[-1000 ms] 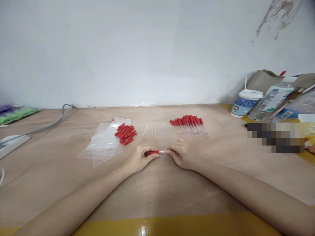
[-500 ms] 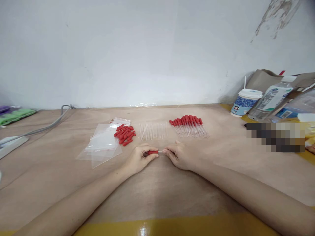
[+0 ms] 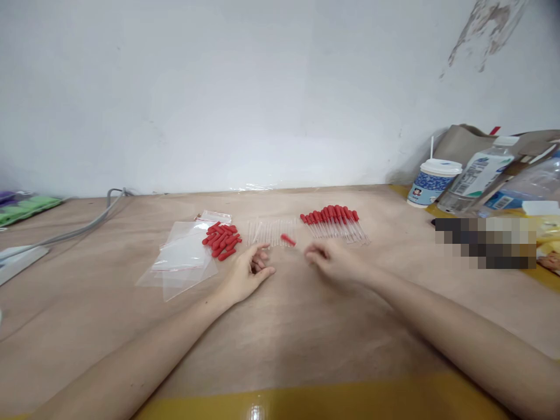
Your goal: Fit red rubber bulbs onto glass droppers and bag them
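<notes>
My left hand (image 3: 247,271) rests on the wooden table (image 3: 280,326) with its fingers apart and nothing in it. My right hand (image 3: 332,261) is slightly blurred; its fingertips pinch the clear tube end of a dropper (image 3: 289,240) whose red bulb points left, just above the table. Behind the hands lie a pile of loose red rubber bulbs (image 3: 222,239), a row of bare glass tubes (image 3: 271,231) and a row of assembled droppers with red bulbs (image 3: 335,224).
Clear zip bags (image 3: 184,259) lie left of the bulbs. A grey cable (image 3: 79,230) and green items (image 3: 26,207) are at the far left. A paper cup with a straw (image 3: 431,182) and plastic bottles (image 3: 476,175) stand at the right by the wall.
Both hands held one dropper between them earlier. My left hand has let go and spread its fingers; my right hand has carried the dropper away from me, towards the rows.
</notes>
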`<state>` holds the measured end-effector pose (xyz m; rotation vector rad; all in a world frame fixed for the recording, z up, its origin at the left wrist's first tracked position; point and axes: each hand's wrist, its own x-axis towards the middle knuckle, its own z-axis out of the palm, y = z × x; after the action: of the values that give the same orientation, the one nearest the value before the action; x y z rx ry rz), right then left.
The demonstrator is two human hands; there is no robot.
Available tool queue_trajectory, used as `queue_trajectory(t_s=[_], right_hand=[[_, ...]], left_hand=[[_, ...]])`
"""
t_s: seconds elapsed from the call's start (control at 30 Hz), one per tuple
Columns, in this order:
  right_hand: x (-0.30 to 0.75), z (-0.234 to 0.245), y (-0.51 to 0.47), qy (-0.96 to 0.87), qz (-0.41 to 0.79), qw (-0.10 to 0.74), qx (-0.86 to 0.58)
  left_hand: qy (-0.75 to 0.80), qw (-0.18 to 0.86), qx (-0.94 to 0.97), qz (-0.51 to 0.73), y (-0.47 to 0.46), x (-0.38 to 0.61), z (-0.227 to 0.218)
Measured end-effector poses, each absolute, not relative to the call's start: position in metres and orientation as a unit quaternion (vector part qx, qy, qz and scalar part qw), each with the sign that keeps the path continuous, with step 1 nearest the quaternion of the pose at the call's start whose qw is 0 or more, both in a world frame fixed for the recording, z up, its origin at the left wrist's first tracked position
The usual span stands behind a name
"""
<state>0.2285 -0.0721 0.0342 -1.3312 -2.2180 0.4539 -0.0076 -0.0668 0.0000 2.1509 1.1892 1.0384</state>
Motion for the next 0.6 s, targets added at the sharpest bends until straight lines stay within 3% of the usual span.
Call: queue_trajectory(t_s=[0.1,0.23,0.6], right_hand=[[0.248,0.044,-0.041,-0.727,0.132,0.278,-0.613],[0.260,0.044,-0.011,-0.640,0.025,0.238,-0.730],[0.255,0.025,-0.005,-0.619,-0.034,0.171,-0.766]], left_hand=[[0.430,0.207,0.816,0.325,-0.068,-0.006,0.003],[0.429,0.177,0.835,0.294,-0.072,-0.005,0.010],[0.424,0.181,0.837,0.296,-0.071,-0.005,0.007]])
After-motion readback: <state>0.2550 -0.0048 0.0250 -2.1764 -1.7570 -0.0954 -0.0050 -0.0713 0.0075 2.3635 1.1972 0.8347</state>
